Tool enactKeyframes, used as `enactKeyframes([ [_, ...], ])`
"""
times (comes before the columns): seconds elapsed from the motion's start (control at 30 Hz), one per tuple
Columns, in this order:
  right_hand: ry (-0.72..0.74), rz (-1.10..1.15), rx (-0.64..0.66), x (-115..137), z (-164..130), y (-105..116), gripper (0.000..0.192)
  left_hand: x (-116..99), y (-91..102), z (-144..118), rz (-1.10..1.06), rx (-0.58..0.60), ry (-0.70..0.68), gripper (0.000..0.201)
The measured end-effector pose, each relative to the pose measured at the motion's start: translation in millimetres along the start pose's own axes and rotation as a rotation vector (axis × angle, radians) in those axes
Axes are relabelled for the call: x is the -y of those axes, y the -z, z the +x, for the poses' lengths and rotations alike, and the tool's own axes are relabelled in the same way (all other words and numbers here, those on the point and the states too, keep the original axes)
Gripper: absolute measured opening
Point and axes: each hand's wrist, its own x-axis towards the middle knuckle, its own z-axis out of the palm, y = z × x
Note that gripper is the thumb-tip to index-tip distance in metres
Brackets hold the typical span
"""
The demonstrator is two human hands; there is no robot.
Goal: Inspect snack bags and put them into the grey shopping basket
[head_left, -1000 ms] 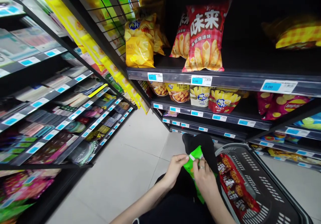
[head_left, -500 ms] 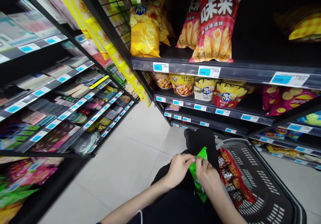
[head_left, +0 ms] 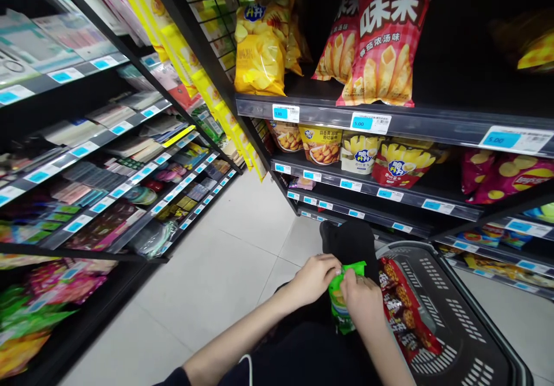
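While the person crouches in the shop aisle, both hands are down low over their dark-trousered lap working on a small green snack packet. Left hand is curled shut, pinching the packet's top edge from the left side. Right hand is closed over the packet from the right, fingers clamped on the same top edge, so the two hands are pretty much touching each other at the crumpled top. Packet hangs upright between them, lower half showing below the right hand, just beside the left rim of a black plastic basket that sits on the pale tiled floor. Lying in the basket along its left wall is a long red snack bag, right next to the right wrist.

Only one view here, so the rest: dark shelving on the right with blue price tags, a big red checked bag on the upper shelf near its front edge, a yellow chip bag to its left. More shelves of flat packs run down the left side of the aisle
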Motion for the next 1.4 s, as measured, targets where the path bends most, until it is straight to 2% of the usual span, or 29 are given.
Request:
enactKeyframes([
  [0.2,0.023,-0.172,0.082,-3,1,16,0.016,-9,-7.8,-1,0.021,-0.019,-0.085,0.022],
  [0.3,0.072,-0.123,0.068,-12,0,17,0.017,-13,-11.3,0,-0.018,-0.038,-0.097,0.023],
  [0.37,0.054,-0.024,0.032,-18,-3,13,0.018,-13,-14.4,1,-0.083,-0.069,-0.080,0.021],
  [0.43,-0.043,0.081,0.008,-19,-6,8,0.020,-11,-17.6,2,-0.166,-0.099,-0.052,0.019],
  [0.53,-0.270,0.221,0.016,-12,-10,0,0.026,-5,-18.2,5,-0.227,-0.086,0.011,0.016],
  [0.6,-0.378,0.304,0.026,-4,-11,-4,0.029,-3,-14.2,10,-0.155,-0.026,0.039,0.012],
  [0.67,-0.412,0.356,0.024,1,-12,-8,0.031,-3,-8.0,16,-0.015,0.050,0.028,0.007],
  [0.73,-0.373,0.369,0.015,4,-11,-11,0.033,-3,-2.6,22,0.115,0.128,-0.036,0.006],
  [0.83,-0.255,0.273,0.000,4,-12,-11,0.030,0,-0.4,29,0.222,0.204,-0.139,0.015],
  [0.9,-0.189,0.155,0.033,4,-15,-7,0.022,4,-2.4,29,0.261,0.204,-0.167,0.019],
  [1.0,-0.148,0.022,0.154,8,-24,3,0.010,12,-6.3,28,0.263,0.163,-0.163,0.021],
  [1.1,-0.146,-0.011,0.241,14,-31,10,0.012,22,-9.4,24,0.173,0.128,-0.122,0.024],
  [1.2,-0.162,0.025,0.237,15,-34,8,0.018,33,-13.7,18,0.018,0.085,-0.054,0.024],
  [1.3,-0.146,0.190,0.226,7,-34,-2,0.020,47,-20.1,8,-0.196,0.022,0.095,0.025],
  [1.4,-0.159,0.424,0.237,-1,-38,-17,0.023,63,-27.6,-1,-0.320,0.001,0.208,0.032],
])
